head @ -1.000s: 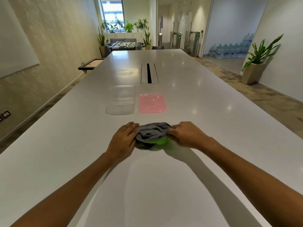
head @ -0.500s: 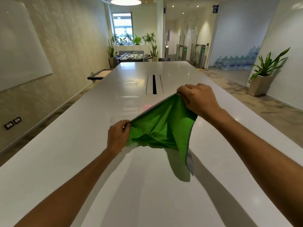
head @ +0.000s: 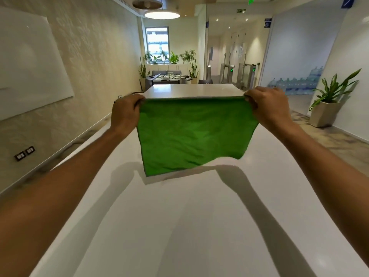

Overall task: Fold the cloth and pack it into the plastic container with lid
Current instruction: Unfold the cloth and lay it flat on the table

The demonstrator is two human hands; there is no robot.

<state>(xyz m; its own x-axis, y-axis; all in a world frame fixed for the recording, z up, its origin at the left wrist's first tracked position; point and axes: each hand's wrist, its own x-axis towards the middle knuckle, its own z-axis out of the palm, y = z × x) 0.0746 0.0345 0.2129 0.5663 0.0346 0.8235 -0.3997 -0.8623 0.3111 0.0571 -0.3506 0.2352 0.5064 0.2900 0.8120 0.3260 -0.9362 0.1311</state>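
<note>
Over the long white glossy table point(head: 191, 226), I hold the square green microfibre cloth point(head: 193, 134) spread flat in the air, its lower edge hanging clear above the surface towards the far end. My left hand point(head: 124, 114) and right hand point(head: 266, 105) each pinch a top corner. I should keep that edge taut and level, then lower the cloth so it lands without creases before the first fold.

Two hands, left hand point(head: 124, 113) and right hand point(head: 266, 105), one green cloth point(head: 194, 134), one white worktop point(head: 179, 226). At two o'clock one potted plant point(head: 327, 100); at twelve, one foosball table point(head: 167, 77) and two ceiling lamps point(head: 161, 14).
</note>
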